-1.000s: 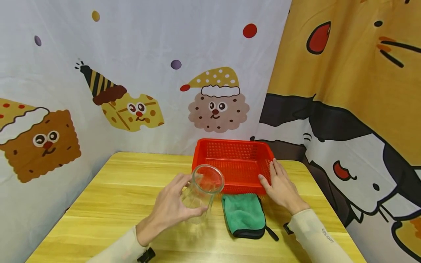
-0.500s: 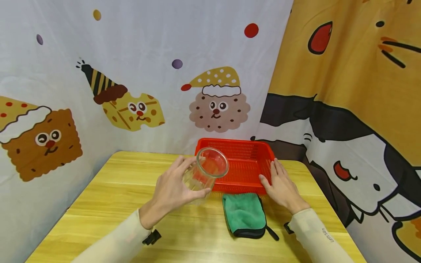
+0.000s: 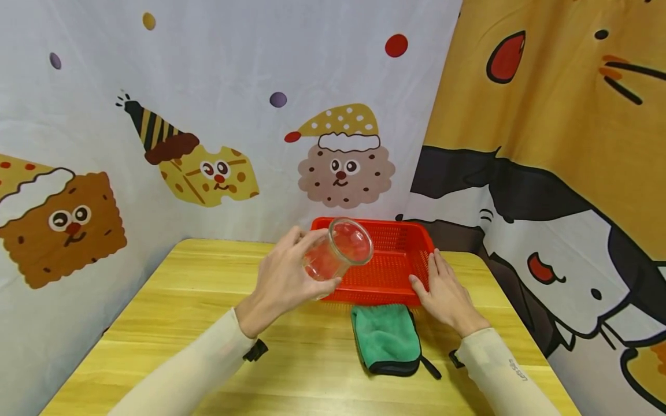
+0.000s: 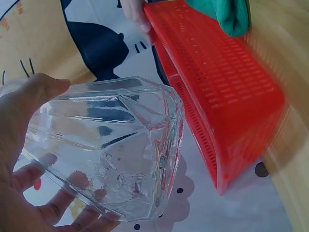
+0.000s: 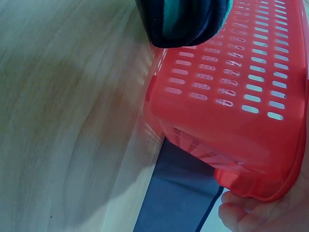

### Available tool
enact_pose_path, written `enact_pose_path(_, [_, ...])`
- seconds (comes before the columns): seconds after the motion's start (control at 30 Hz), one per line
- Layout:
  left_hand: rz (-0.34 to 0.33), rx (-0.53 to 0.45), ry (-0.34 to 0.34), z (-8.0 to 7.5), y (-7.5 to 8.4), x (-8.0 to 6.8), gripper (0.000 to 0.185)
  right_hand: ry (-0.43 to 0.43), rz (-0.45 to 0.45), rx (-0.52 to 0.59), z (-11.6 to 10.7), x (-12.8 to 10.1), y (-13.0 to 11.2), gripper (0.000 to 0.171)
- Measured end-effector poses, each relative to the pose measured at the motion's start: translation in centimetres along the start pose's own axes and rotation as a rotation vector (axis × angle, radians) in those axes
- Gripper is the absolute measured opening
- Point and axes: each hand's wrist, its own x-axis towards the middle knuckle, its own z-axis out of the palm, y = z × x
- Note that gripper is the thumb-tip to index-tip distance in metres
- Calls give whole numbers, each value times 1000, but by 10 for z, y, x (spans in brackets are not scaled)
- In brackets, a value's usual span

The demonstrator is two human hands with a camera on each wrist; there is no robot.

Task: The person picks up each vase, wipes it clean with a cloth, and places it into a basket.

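Observation:
My left hand [image 3: 288,274] grips a clear glass jar [image 3: 333,257] round its body, thumb on the near side. The jar leans with its round mouth tilted to the right, overlapping the left part of the red plastic basket [image 3: 387,271] in the head view. Its faceted glass shows close up in the left wrist view, the fingers spread along one side. My right hand [image 3: 448,292] holds the basket at its front right corner, thumb over the rim and fingers along the right side. In the right wrist view, fingertips [image 5: 234,210] bend at the rim's corner.
A folded green cloth [image 3: 387,338] with black edging and a black loop lies right in front of the basket. The wooden table [image 3: 208,323] ends at a cartoon-printed curtain [image 3: 234,115] behind and a yellow printed one [image 3: 551,115] on the right.
My left hand has lifted the jar up and to the right, tilting it further, from in front of the basket to over its left part. The right hand, basket and cloth stay put.

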Motion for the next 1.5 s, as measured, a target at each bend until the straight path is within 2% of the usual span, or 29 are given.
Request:
enact_pose_path(0.33, [13, 57, -13, 17, 2, 30, 79, -11, 8, -1, 0, 1, -1, 99])
enact_pose_path(0.5, [-1, 90, -45, 27, 5, 47, 79, -6, 6, -1, 1, 2, 0, 98])
enact_pose_path(0.8, [-36, 162, -139, 55, 7, 72, 84, -2, 0, -11, 2, 2, 3, 97])
enact_pose_path(1.07, [-20, 203, -225, 75, 6, 96, 90, -3, 0, -13, 1, 2, 1, 97])
enact_pose_path(1.3, [-9, 303, -322, 90, 5, 112, 95, -3, -1, -12, 0, 1, 0, 96])
enact_pose_path(1.5, [-19, 377, -414, 104, 4, 123, 92, 1, -6, -20, -1, 1, 0, 95])
